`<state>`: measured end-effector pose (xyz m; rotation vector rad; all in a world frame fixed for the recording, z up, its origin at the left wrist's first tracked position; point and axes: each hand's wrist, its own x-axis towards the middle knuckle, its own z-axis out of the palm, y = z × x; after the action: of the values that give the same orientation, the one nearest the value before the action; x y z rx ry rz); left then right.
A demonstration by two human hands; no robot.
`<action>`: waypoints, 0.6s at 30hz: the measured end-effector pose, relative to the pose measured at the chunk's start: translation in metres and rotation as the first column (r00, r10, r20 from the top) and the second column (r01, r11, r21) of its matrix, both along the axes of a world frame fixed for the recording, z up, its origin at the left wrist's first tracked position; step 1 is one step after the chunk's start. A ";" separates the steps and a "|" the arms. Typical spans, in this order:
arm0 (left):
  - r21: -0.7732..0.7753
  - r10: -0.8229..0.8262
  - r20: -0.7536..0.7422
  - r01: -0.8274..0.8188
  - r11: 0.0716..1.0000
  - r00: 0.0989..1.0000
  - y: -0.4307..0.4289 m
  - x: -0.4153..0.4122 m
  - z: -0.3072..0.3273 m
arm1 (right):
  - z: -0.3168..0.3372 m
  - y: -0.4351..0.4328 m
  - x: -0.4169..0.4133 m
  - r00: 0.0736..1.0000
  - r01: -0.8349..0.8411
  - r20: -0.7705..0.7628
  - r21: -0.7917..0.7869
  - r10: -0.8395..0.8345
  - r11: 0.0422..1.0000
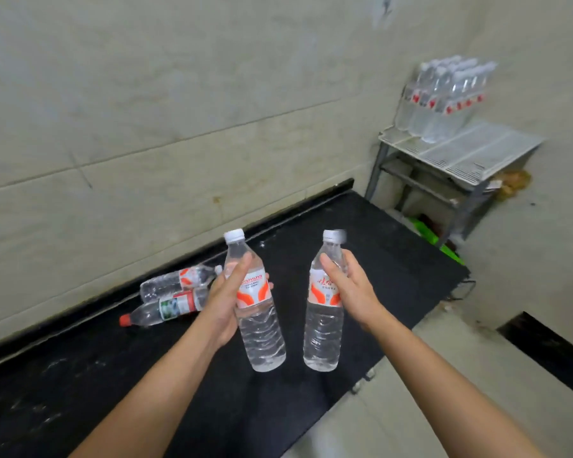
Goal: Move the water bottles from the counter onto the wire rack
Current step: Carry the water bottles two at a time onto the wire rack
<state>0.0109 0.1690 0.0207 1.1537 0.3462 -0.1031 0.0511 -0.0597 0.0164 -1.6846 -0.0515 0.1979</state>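
Gripping a clear plastic white-capped water bottle [261, 320] round its orange label, the left hand [225, 300] holds it upright above the black counter [80, 391]. The right hand [353, 290] clasps a matching second bottle [323, 328]. Two lying bottles [166, 295] rest by the wall, and the white wire rack [477, 155] carries standing bottles [440, 100].

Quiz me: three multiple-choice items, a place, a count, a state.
1. Where do the stored bottles stand? A. top shelf of the wire rack B. its lower shelf C. the floor
2. How many bottles lie on the counter? A. one B. two C. four
3. What are the left hand and right hand doing? A. resting flat B. each gripping a bottle C. pointing
Key: 1 A, clustered at one end. 2 B, one white-capped bottle, one red-capped bottle. 3 B, fingers curl round left bottle and right bottle.
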 end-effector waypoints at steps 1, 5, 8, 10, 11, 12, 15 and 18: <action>0.013 -0.018 0.008 0.018 1.000 1.000 -0.026 0.006 0.002 | 0.000 -0.027 0.000 0.999 0.034 0.007 0.004 -0.034 0.999; 0.048 -0.068 -0.028 0.069 0.996 0.997 -0.139 0.028 0.006 | -0.006 -0.137 0.001 0.975 0.220 0.030 0.049 -0.222 0.974; 0.038 -0.169 -0.054 0.172 0.984 0.984 -0.223 0.041 0.009 | -0.010 -0.219 0.006 0.945 0.324 0.033 0.064 -0.326 0.944; 0.042 -0.234 -0.065 0.237 0.971 0.970 -0.276 0.051 0.008 | -0.012 -0.270 0.013 0.941 0.335 0.034 0.072 -0.338 0.939; 0.041 -0.253 -0.057 0.255 0.966 0.966 -0.287 0.053 0.008 | -0.010 -0.279 0.015 0.943 0.327 0.039 0.063 -0.330 0.943; 0.054 -0.270 -0.056 0.273 0.960 0.961 -0.310 0.059 0.009 | -0.009 -0.299 0.017 0.940 0.335 0.043 0.061 -0.338 0.940; 0.136 -0.287 -0.077 0.296 0.946 0.955 -0.380 0.077 0.017 | -0.005 -0.360 0.028 0.927 0.371 0.038 0.059 -0.374 0.927; 0.216 -0.297 -0.063 0.303 0.928 0.953 -0.431 0.102 0.023 | -0.002 -0.406 0.045 0.922 0.383 0.039 0.040 -0.384 0.923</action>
<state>0.1129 -0.2621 0.0442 1.4257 0.2076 -0.3578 0.0957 -0.4660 0.0147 -1.6323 0.2399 -0.1374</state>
